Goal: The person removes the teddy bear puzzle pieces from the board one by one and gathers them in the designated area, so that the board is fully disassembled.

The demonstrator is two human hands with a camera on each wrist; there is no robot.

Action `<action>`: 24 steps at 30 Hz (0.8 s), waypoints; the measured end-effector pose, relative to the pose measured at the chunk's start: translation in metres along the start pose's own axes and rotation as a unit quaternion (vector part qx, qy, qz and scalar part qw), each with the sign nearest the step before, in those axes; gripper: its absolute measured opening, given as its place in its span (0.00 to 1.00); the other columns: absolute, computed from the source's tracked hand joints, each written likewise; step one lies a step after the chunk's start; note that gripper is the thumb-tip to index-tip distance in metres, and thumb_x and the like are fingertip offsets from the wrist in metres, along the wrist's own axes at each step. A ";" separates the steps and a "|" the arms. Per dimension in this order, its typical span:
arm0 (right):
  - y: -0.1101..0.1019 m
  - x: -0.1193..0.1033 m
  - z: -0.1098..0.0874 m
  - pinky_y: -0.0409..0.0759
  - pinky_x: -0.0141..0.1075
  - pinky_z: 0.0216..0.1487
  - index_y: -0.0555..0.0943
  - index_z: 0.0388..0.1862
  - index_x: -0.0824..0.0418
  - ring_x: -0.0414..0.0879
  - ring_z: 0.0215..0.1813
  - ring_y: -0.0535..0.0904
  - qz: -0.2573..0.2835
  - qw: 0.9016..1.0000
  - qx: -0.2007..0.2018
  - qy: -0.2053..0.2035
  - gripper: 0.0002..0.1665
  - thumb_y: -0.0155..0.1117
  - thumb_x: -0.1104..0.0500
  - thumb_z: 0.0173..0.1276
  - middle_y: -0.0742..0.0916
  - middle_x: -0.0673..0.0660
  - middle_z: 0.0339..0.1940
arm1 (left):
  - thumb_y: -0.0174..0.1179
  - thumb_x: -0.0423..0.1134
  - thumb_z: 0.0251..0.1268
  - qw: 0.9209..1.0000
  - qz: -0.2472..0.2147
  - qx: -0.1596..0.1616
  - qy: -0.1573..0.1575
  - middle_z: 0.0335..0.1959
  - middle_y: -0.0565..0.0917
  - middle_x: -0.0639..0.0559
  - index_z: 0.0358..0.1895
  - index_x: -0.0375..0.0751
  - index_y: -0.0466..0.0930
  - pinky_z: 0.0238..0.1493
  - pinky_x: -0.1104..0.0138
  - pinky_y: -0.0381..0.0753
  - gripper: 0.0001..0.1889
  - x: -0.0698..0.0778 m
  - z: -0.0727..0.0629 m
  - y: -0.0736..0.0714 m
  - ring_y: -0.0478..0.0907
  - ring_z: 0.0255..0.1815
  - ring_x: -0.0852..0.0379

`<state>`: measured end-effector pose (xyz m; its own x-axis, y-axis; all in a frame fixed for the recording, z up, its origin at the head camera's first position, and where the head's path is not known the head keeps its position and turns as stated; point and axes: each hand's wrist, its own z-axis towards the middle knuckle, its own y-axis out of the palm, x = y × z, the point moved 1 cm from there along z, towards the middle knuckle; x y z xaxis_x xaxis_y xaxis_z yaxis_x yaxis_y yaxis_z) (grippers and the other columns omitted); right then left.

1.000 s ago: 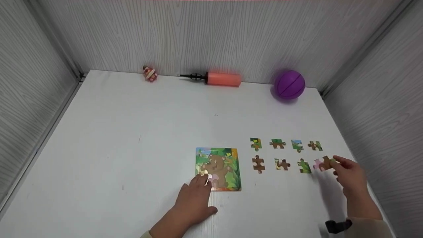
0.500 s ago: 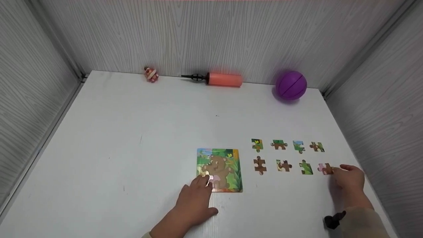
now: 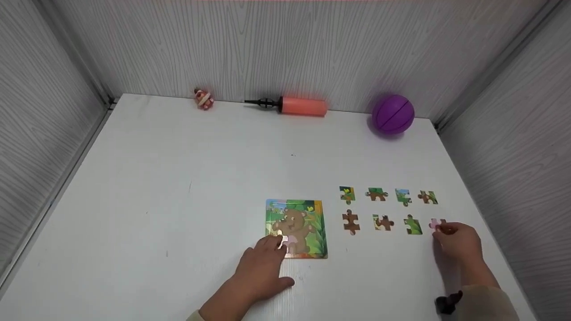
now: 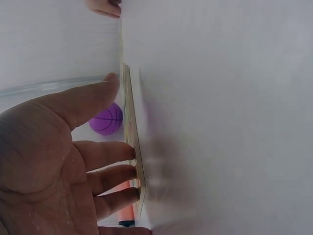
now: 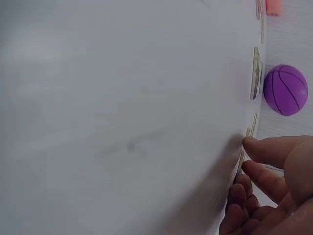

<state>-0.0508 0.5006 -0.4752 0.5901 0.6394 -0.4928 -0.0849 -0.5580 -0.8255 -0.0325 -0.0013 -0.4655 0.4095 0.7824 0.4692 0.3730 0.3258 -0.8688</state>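
A square puzzle board (image 3: 308, 227) printed with a brown bear lies flat on the white table. My left hand (image 3: 263, 269) rests its fingertips on the board's lower left corner, fingers extended and thumb out to the side; the left wrist view has the fingertips along the board's edge (image 4: 132, 112). At the right, my right hand (image 3: 459, 243) pinches a pink-and-brown puzzle piece (image 3: 436, 224) between thumb and index finger, down at the table top. The hand covers that piece's right part. Left of it in the same row is a green puzzle piece (image 3: 413, 224).
Other loose pieces lie in two rows, among them a brown piece (image 3: 350, 222) and a blue-and-green one (image 3: 403, 196). Along the back wall are a small figurine (image 3: 204, 99), a red hand pump (image 3: 303, 106) and a purple ball (image 3: 393, 114). Walls enclose the table (image 3: 134, 187).
My right hand has lowered the pink-and-brown piece to the table, at the end of the lower row, and its fingers have shifted left over it. My left hand stays on the board.
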 end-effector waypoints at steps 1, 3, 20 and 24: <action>0.000 0.000 0.000 0.81 0.56 0.57 0.72 0.70 0.80 0.66 0.58 0.78 0.002 1.000 0.001 0.003 0.33 0.64 0.56 0.78 0.81 0.78 0.61 | 0.76 0.55 0.60 1.000 -0.006 0.003 0.003 0.73 0.73 0.41 0.69 0.32 0.80 0.59 0.41 0.77 0.39 -0.002 0.000 -0.002 0.67 0.76 0.40; 0.000 -0.001 -0.001 0.81 0.54 0.56 0.71 0.71 0.80 0.66 0.58 0.78 0.013 1.000 0.001 0.012 0.33 0.64 0.56 0.79 0.80 0.77 0.62 | 0.75 0.53 0.61 1.000 -0.022 0.008 0.007 0.72 0.75 0.42 0.68 0.33 0.81 0.60 0.41 0.76 0.36 -0.006 0.000 -0.004 0.68 0.75 0.41; 0.043 -0.120 -0.063 0.79 0.32 0.36 0.78 0.71 0.68 0.53 0.47 0.79 0.093 0.972 -0.011 -0.216 0.28 0.70 0.61 0.75 0.83 0.63 0.48 | 0.80 0.37 0.53 0.989 -0.115 0.050 -0.083 0.81 0.64 0.39 0.75 0.48 0.76 0.72 0.36 0.66 0.42 -0.045 0.012 -0.024 0.63 0.79 0.34; 0.082 -0.161 -0.092 0.78 0.35 0.38 0.81 0.67 0.66 0.51 0.43 0.79 0.131 0.954 -0.078 -0.259 0.26 0.73 0.62 0.72 0.84 0.59 0.43 | 0.82 0.40 0.48 0.992 -0.085 0.043 -0.079 0.83 0.62 0.38 0.75 0.48 0.77 0.72 0.36 0.64 0.44 -0.046 0.022 -0.021 0.61 0.79 0.34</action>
<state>-0.0786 0.3028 -0.4383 0.0863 0.6203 -0.7796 -0.0299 -0.7806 -0.6243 -0.0776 -0.0327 -0.4726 0.2096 0.7834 0.5850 0.3500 0.4986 -0.7930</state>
